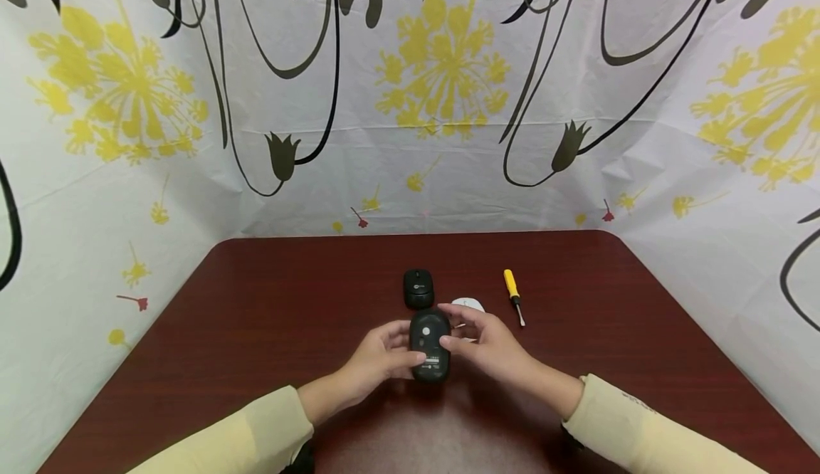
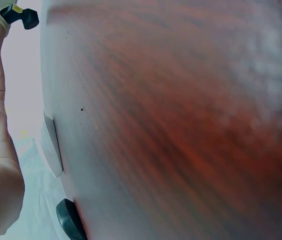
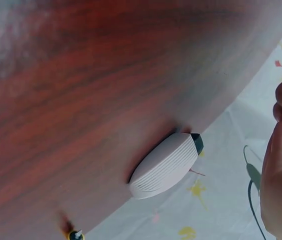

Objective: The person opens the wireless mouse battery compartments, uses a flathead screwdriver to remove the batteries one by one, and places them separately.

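Two-handed hold on a black oval plastic mouse [image 1: 430, 347] above a dark-red wood-grain table [image 1: 320, 289], pinched at opposite edges by left hand [image 1: 384, 351] and right hand [image 1: 490, 340]. Seemingly under inspection; probably calls next for a steady grip. Underside up, with long axis running near to far and printed end nearest.

Head view: white mouse [image 1: 470, 303] partly hidden behind the right hand [image 1: 492, 343].

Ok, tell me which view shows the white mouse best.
Right wrist: the white mouse appears large and unobstructed, ribbing clear. The head view shows it partly hidden by the right hand; the left wrist view, a small, narrow profile.
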Demonstrator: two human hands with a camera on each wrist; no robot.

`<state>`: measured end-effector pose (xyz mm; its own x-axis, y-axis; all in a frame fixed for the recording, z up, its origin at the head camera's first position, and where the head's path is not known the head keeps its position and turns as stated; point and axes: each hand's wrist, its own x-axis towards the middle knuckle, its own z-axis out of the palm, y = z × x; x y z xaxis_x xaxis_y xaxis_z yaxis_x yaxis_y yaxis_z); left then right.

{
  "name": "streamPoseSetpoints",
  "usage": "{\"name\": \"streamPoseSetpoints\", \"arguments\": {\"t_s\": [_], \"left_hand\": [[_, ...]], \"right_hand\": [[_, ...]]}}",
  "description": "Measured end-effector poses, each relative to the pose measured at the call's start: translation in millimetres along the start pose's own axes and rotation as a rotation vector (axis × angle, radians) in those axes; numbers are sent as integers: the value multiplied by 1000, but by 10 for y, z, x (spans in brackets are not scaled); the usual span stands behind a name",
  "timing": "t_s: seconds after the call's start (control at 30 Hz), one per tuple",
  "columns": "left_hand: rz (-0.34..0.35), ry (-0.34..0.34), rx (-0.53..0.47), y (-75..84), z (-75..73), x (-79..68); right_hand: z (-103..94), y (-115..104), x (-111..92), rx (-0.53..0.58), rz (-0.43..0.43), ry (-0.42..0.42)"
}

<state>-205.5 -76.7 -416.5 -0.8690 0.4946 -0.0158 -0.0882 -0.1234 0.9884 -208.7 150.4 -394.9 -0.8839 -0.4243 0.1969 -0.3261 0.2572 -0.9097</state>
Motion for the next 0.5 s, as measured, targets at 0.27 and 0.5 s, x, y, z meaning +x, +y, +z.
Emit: {"name": "streamPoseSetpoints", "arguments": {"t_s": [0.27,0.5], "left_hand": [[-6,-2,-10,5,9,-16],[-10,-11,-28,-6,0,-23]], "right_hand": [[30,-23,39,-70,-37,-7],[44,-45,44,-71,-39,-8]]}}
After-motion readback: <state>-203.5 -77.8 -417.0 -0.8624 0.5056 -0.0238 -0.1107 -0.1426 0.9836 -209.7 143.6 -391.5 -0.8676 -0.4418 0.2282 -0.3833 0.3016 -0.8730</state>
